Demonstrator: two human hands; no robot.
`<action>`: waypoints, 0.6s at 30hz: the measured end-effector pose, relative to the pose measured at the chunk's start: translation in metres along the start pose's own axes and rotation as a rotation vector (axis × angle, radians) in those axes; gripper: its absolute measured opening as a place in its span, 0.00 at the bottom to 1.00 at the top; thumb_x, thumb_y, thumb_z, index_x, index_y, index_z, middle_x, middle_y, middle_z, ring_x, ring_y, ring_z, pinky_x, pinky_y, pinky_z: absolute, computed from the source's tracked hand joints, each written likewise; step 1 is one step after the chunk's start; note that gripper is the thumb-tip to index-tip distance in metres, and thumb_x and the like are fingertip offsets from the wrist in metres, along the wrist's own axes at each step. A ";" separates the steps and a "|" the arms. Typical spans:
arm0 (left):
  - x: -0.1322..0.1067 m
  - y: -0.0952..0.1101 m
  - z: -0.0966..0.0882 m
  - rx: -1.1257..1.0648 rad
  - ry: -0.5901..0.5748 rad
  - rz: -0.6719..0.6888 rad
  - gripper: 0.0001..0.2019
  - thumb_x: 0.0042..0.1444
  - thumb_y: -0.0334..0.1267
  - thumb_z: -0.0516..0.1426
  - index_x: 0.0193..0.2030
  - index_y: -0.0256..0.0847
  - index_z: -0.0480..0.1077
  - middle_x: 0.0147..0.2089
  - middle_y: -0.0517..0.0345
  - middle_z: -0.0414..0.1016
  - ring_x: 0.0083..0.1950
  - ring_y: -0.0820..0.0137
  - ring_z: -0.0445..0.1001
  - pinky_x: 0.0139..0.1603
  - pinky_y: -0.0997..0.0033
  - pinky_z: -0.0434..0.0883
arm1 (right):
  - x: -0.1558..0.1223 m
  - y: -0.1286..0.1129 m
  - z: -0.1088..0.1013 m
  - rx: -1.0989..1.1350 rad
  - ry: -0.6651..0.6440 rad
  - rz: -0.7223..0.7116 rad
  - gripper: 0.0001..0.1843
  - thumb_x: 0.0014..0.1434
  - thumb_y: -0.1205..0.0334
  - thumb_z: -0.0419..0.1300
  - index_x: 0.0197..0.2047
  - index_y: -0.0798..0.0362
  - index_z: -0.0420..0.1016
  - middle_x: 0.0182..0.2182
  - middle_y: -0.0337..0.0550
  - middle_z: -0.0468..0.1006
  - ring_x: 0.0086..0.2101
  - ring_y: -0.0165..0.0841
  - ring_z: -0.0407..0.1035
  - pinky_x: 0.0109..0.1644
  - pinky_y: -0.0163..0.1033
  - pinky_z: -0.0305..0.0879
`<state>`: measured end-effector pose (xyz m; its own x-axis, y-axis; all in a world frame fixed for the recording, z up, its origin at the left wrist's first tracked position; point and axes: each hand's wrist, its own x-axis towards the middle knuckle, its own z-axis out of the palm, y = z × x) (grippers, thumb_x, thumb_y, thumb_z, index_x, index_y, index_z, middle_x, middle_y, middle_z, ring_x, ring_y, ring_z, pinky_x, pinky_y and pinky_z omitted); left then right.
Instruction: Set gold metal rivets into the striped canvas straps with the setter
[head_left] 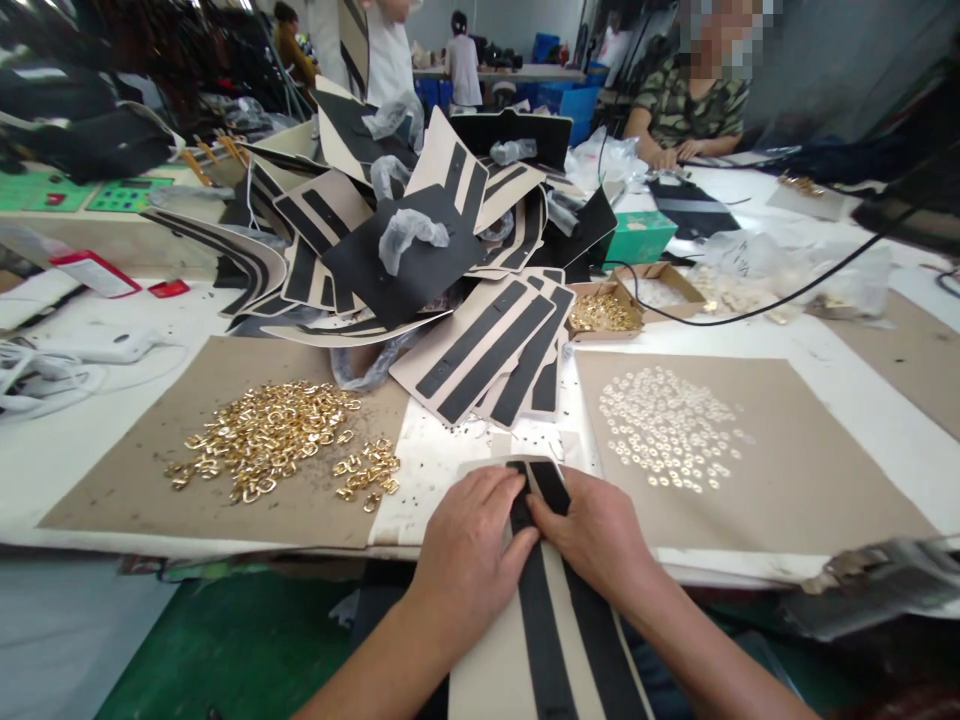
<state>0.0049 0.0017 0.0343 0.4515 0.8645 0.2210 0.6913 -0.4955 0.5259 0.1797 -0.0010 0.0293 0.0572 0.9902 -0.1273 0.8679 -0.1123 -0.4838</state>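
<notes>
A beige panel with black stripes [502, 665] lies under both my hands, its far end over the table edge and the rest reaching down towards my lap. My left hand [472, 545] is closed on the panel's left side, fingers bent over a black stripe. From the right, my right hand [600, 530] grips the same panel, thumb pressed near the left thumb and fingers. Whether a small part sits under the fingertips is hidden. Gold metal buckle-like rings [274, 435] are heaped to the left. Small pale washers [667, 430] are spread to the right.
Beyond my hands, striped panels [480, 345] and black pieces with plastic-wrapped handles [409, 250] form a tall pile. A cardboard box of gold parts [604, 312] and a green box [641, 237] stand behind. A black cable [742, 318] crosses the right side. A co-worker [690, 110] sits opposite.
</notes>
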 end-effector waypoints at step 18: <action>-0.013 -0.015 0.022 -0.261 0.152 -0.033 0.17 0.51 0.30 0.67 0.48 0.44 0.73 0.58 0.53 0.74 0.62 0.57 0.71 0.67 0.46 0.69 | -0.027 0.141 -0.050 -0.063 0.239 0.034 0.18 0.63 0.53 0.53 0.43 0.51 0.82 0.39 0.48 0.81 0.39 0.42 0.75 0.44 0.43 0.67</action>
<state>0.0009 -0.0040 0.0058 0.3285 0.8921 0.3103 0.5264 -0.4457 0.7240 0.3254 -0.0390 0.0077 0.1959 0.9782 0.0692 0.8920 -0.1484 -0.4271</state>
